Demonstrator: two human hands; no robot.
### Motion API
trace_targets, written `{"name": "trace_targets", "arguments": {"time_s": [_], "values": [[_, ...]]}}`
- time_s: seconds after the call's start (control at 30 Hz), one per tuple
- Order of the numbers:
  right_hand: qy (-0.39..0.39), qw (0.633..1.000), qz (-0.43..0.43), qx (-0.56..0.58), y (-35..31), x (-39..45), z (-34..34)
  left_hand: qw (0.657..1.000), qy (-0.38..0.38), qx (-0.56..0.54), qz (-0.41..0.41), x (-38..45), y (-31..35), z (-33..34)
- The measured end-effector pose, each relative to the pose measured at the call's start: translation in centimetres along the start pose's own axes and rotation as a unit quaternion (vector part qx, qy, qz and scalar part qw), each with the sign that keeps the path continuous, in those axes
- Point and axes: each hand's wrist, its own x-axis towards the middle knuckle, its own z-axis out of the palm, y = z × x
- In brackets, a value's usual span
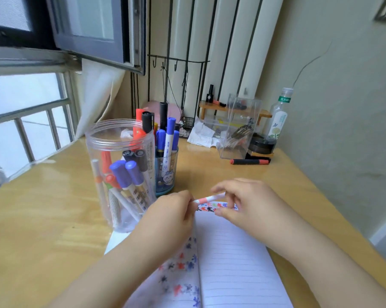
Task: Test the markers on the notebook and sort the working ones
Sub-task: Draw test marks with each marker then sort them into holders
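White marker [209, 198] with a pink band, both hands pinching its ends: left hand [172, 210], right hand [245, 201]. Jerking it apart could streak ink across the notebook [232, 263] below.

This was a home study corner, likely a bedroom desk set against a window. A wooden desk [54, 218] stood beside a barred window [27, 121] with a pale curtain [98, 96]. Personal clutter lined the back: a small wooden shelf [234, 108], a clear acrylic organiser [240, 127] and a drink bottle [279, 116].
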Motion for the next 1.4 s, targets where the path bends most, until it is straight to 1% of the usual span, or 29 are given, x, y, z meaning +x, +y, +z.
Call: {"name": "trace_targets", "arguments": {"time_s": [0.03,0.13,0.2,0.23,0.27,0.3,0.33,0.37,0.4,0.43,0.47,0.5,0.53,0.63,0.7,0.77,0.83,0.9,1.0,1.13,1.23,1.4], "values": [[-0.020,0.998,-0.029,-0.051,-0.5,0.2,0.2,1.000,-0.003,0.002,0.009,-0.3,0.2,-0.4],[-0.050,0.990,-0.067,-0.115,-2.1,0.6,0.6,0.999,0.005,-0.013,0.029,-1.6,0.4,-2.0],[-0.037,0.987,-0.087,-0.129,-3.0,0.9,0.5,0.998,0.029,-0.035,0.032,-2.8,0.1,-3.4],[-0.005,0.989,-0.092,-0.112,-3.6,1.1,0.2,0.998,0.046,-0.037,0.030,-3.4,-0.4,-4.2],[0.047,0.992,-0.093,-0.071,-4.2,1.3,-0.3,0.997,0.064,-0.037,0.027,-3.8,-0.9,-5.0],[0.116,0.990,-0.086,-0.007,-5.1,1.5,-1.0,0.996,0.082,-0.037,0.023,-4.2,-1.5,-5.8],[0.185,0.977,-0.076,0.078,-5.9,1.9,-1.8,0.995,0.094,-0.042,0.017,-4.6,-2.1,-6.6],[0.240,0.952,-0.075,0.176,-6.9,2.3,-2.8,0.994,0.102,-0.045,0.007,-4.9,-2.6,-7.3],[0.271,0.923,-0.083,0.260,-7.9,2.9,-3.7,0.993,0.111,-0.049,0.002,-5.1,-3.1,-8.0],[0.284,0.899,-0.096,0.319,-9.0,3.5,-4.4,0.992,0.117,-0.048,0.000,-5.4,-3.3,-8.5],[0.282,0.886,-0.105,0.354,-9.9,4.2,-4.9,0.992,0.119,-0.048,0.000,-5.6,-3.6,-9.0],[0.270,0.883,-0.105,0.368,-10.8,5.0,-5.0,0.992,0.118,-0.048,0.002,-5.9,-3.6,-9.3],[0.248,0.893,-0.099,0.361,-11.6,5.7,-4.9,0.991,0.120,-0.052,0.004,-6.1,-3.7,-9.6],[0.172,0.946,-0.065,0.266,-13.2,7.6,-3.8,0.990,0.121,-0.070,0.008,-7.0,-3.8,-10.2],[0.127,0.975,-0.036,0.176,-14.0,8.5,-3.2,0.990,0.122,-0.071,0.007,-7.7,-4.1,-10.5],[0.081,0.992,-0.016,0.100,-14.7,9.0,-2.8,0.990,0.122,-0.071,0.004,-8.4,-4.4,-10.8],[0.047,0.995,-0.012,0.082,-15.3,9.0,-2.6,0.991,0.118,-0.066,-0.001,-9.0,-4.7,-11.1],[0.046,0.996,-0.025,0.077,-15.4,9.0,-2.4,0.990,0.119,-0.068,-0.002,-9.2,-4.9,-11.2],[0.091,0.992,-0.042,0.076,-14.7,8.8,-2.3,0.989,0.128,-0.072,0.005,-9.1,-4.7,-11.1],[0.117,0.984,-0.024,0.129,-12.4,7.3,-3.1,0.988,0.126,-0.083,0.024,-8.2,-4.0,-10.1],[0.113,0.982,0.017,0.152,-8.6,5.8,-3.3,0.989,0.113,-0.082,0.043,-6.9,-3.0,-8.5],[0.087,0.981,0.134,0.106,0.6,3.4,-1.5,0.989,0.088,-0.079,0.088,-3.1,-0.2,-4.6]]}}
